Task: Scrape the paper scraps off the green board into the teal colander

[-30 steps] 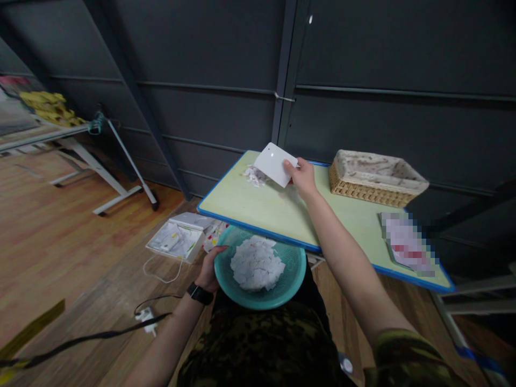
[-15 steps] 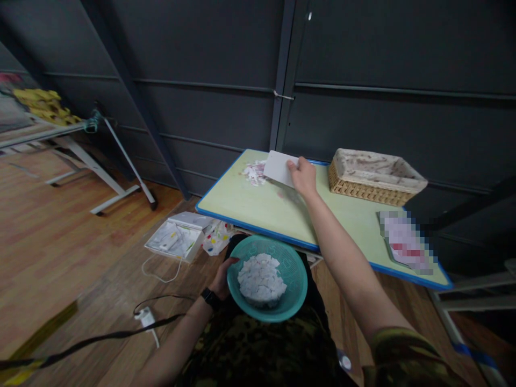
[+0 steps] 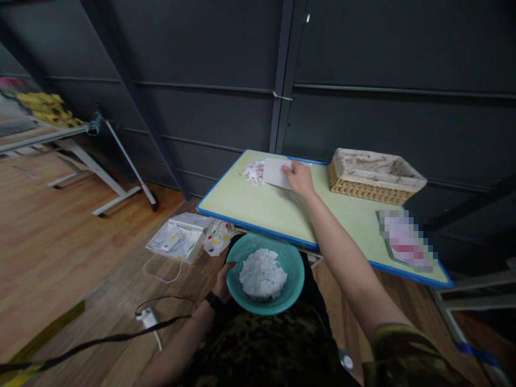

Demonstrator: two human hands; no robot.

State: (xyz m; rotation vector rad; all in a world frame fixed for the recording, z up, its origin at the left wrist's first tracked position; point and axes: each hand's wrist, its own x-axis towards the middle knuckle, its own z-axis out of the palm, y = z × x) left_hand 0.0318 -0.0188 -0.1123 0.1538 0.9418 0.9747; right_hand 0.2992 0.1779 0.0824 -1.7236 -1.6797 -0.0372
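My left hand (image 3: 223, 282) grips the left rim of a green plastic basket (image 3: 296, 274) at my lap, thumb over the edge. Inside the basket lies a heap of torn white paper pieces (image 3: 263, 274). Over the far part of the table, my right hand (image 3: 299, 177) is closed on the right end of a flat white card (image 3: 276, 172). The card's left edge is beside a small pile of white and pinkish paper scraps (image 3: 253, 173) on the yellow-green tabletop (image 3: 258, 207).
A lined wicker basket (image 3: 373, 183) stands at the table's back right, with a blurred-out flat item (image 3: 407, 242) nearer me. On the floor to the left are an open white box (image 3: 177, 239), a power strip (image 3: 149, 320) and cables. A dark panel wall (image 3: 209, 54) rises behind the table.
My right hand has lowered the card slightly, so it lies closer to the tabletop by the scraps. The green basket has shifted a little upward in view, still in my left hand.
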